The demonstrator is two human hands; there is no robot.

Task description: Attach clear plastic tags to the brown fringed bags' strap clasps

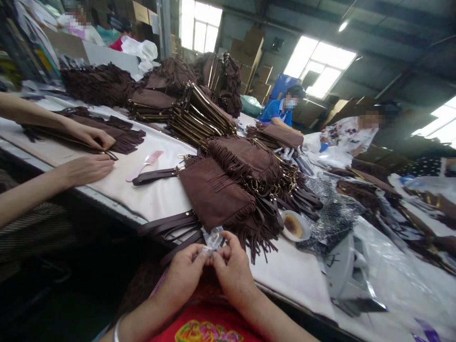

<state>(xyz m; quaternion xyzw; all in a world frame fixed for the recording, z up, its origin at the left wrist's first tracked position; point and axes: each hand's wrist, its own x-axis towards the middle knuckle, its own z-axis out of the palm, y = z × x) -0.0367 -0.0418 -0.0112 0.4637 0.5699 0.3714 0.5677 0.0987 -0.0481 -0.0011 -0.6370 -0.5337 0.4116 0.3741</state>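
My left hand (187,268) and my right hand (234,266) meet at the table's near edge, fingertips pinched together on a small clear plastic bag (214,238). What the bag holds, if anything, is too small to make out. Just beyond my fingers lies a brown fringed pouch (217,190) with a wrist strap (156,176) and metal clasp. Several more dark straps (171,222) hang over the edge at my left. Behind that pouch another fringed pouch (245,154) rests on a heap with gold clasps showing.
A pink comb (149,161) lies at left, near a co-worker's hands (89,152) on another pouch. Stacked pouches (199,114) with gold zippers rise behind. Right of the heap stand a white bowl (295,225) with brown contents and a white box-like holder (351,270). Other people work farther back.
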